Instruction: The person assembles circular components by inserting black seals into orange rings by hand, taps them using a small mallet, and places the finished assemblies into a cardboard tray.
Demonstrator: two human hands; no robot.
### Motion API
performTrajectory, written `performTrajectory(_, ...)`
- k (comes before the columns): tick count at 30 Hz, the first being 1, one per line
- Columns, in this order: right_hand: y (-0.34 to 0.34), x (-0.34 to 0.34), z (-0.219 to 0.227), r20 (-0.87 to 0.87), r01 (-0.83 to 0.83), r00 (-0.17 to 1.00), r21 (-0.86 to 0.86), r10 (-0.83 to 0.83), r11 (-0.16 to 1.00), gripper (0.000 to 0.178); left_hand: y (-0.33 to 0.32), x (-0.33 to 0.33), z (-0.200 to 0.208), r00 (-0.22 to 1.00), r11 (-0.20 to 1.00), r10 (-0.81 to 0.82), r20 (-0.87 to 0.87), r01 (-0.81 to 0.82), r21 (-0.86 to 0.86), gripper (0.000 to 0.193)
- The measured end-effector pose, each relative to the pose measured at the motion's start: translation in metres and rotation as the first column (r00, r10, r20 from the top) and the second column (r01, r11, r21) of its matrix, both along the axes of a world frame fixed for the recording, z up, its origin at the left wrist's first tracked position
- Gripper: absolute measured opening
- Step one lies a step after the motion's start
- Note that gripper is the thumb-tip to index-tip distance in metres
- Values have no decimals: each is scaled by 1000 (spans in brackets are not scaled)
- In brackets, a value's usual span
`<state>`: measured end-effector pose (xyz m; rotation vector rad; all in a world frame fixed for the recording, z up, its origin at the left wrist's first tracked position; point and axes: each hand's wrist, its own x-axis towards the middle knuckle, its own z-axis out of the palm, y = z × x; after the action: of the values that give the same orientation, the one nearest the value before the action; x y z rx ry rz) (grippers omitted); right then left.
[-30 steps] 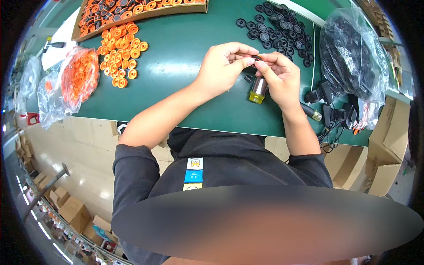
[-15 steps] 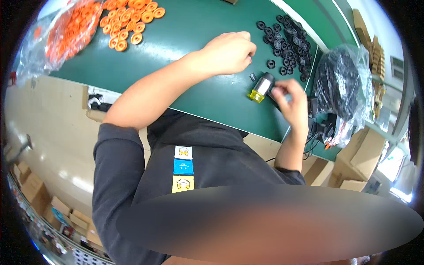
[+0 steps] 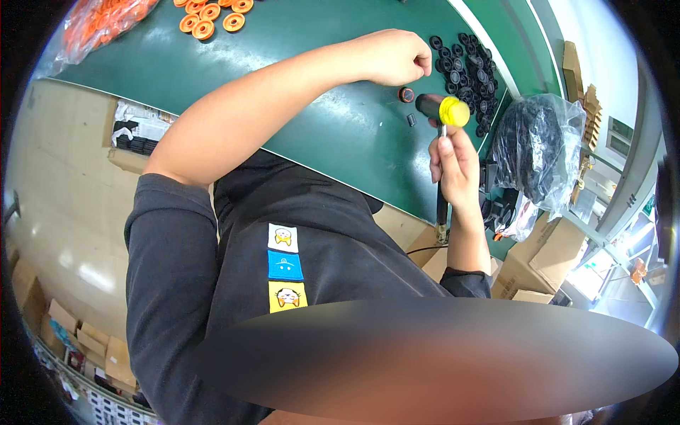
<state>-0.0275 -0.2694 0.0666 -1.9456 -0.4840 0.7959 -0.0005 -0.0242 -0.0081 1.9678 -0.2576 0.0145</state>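
Observation:
My right hand point(image 3: 457, 164) grips a mallet point(image 3: 453, 111) by its handle, fingers wrapped round it. The mallet's head has one yellow end and one black end and is raised off the table. My left hand point(image 3: 401, 58) is held over the table with its fingers curled in; whatever may be inside them is hidden. Just below it lies a small round black part with an orange-red edge point(image 3: 406, 94). A small dark piece point(image 3: 411, 120) rests nearby, closer to me than the round part.
Black discs point(image 3: 464, 74) are heaped at the right of the green table point(image 3: 312, 134). Orange discs point(image 3: 210, 12) lie at the far left beside a clear bag of orange parts point(image 3: 99, 28). A clear bag of black parts point(image 3: 531, 142) and cardboard boxes point(image 3: 542, 255) stand at the right.
My right hand has lifted the mallet, which was lying on the table, and turned its yellow end toward me. The round part now shows below my left hand. The whole view has shifted.

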Motion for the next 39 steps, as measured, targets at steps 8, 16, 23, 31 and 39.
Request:
performTrajectory(8,10,18,-9,-75,29,997,-94,-36,995,30,-3,4,-4,999,998,52,14,-52,-20,21)
performTrajectory(16,18,7,3,-82,58,995,-42,-61,997,32,-4,6,-5,991,990,128,-35,-130,-47,27)
performTrajectory(23,22,9,4,-121,83,990,39,-78,996,33,-4,4,-9,983,981,181,12,-180,-68,30)
performTrajectory(31,17,10,-5,-164,69,984,21,-65,997,32,-3,8,-11,978,975,208,-12,-208,-78,33)
performTrajectory(39,8,5,-10,-202,109,973,-2,-108,994,32,-4,6,-10,981,980,193,-6,-193,-44,33)
